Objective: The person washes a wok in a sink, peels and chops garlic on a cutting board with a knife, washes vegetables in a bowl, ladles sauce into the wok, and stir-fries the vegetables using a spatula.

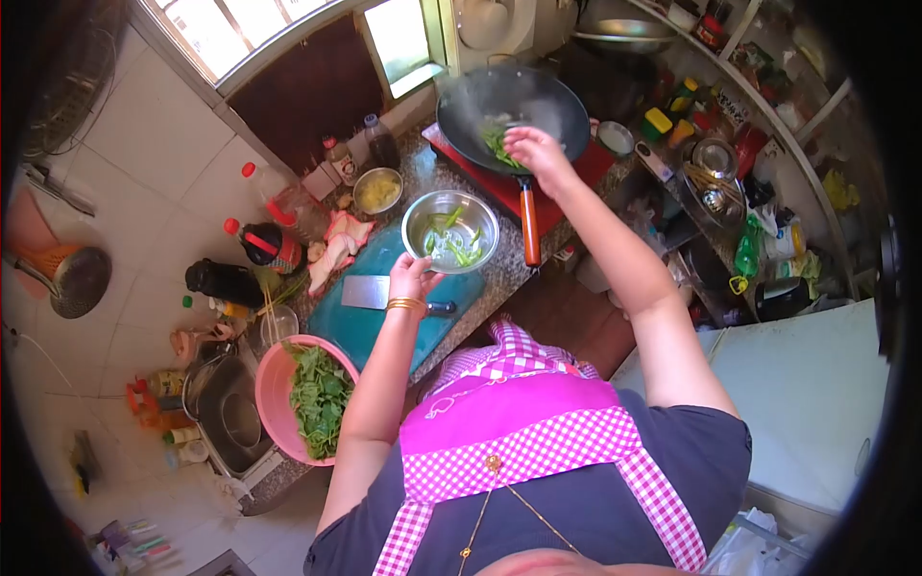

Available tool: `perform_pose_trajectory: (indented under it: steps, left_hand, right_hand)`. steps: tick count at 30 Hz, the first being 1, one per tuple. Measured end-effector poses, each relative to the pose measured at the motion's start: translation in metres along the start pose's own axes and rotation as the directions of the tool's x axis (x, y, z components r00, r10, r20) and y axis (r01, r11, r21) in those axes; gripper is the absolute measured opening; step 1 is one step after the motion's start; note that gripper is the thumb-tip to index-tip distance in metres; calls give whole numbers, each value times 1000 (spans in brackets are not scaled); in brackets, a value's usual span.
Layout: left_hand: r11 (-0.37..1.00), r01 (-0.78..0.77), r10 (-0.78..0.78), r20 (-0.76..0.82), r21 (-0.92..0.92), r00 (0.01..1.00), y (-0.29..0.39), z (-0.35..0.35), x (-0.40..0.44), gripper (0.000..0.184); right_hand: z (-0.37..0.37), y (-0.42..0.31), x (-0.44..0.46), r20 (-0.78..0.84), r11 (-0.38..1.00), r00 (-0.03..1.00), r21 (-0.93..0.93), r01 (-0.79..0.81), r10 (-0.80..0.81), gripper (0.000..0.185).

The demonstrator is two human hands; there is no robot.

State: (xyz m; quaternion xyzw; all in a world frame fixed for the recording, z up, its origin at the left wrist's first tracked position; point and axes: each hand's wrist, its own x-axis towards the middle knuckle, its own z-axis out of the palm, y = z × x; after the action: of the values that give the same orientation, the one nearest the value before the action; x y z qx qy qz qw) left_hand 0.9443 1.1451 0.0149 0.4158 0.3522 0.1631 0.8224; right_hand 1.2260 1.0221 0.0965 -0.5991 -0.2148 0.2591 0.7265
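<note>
My left hand [415, 278] grips the near rim of a steel bowl [451, 231], which holds some green vegetable pieces. The bowl is over the far end of a teal cutting board [336, 322], where a cleaver [366, 292] lies flat beneath my left wrist. Over the near right part of a black wok [547, 91] is my right hand [535, 152], its fingers bent; whether anything is between them I cannot make out. Green pieces [497, 144] lie inside the steaming wok. Its wooden handle [529, 226] points toward me.
A pink basin [273, 384] of leafy greens stands left of the board, beside the sink [216, 413]. Bottles [288, 206] and a small bowl [377, 191] line the wall side. The wok sits on a red-edged cooker [586, 197]. Crowded shelves [715, 192] stand at the right.
</note>
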Motion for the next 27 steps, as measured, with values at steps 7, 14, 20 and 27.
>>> perform_pose_trajectory:
  steps: [7, 14, 20, 27]
  left_hand:
    - [998, 54, -57, 89, 44, 994, -8, -13, -24, 15]
    - [991, -50, 47, 28, 124, 998, 3, -39, -33, 13]
    - [994, -84, 76, 97, 75, 992, 6, -42, -37, 14]
    - [988, -129, 118, 130, 82, 984, 21, -42, -30, 13]
  right_hand:
    - [93, 87, -75, 739, 403, 655, -558, 726, -158, 24]
    - [124, 105, -126, 467, 221, 876, -873, 434, 125, 35]
    - [149, 114, -138, 300, 513, 948, -800, 311, -106, 47]
    - [141, 111, -128, 559, 451, 828, -748, 487, 33, 24]
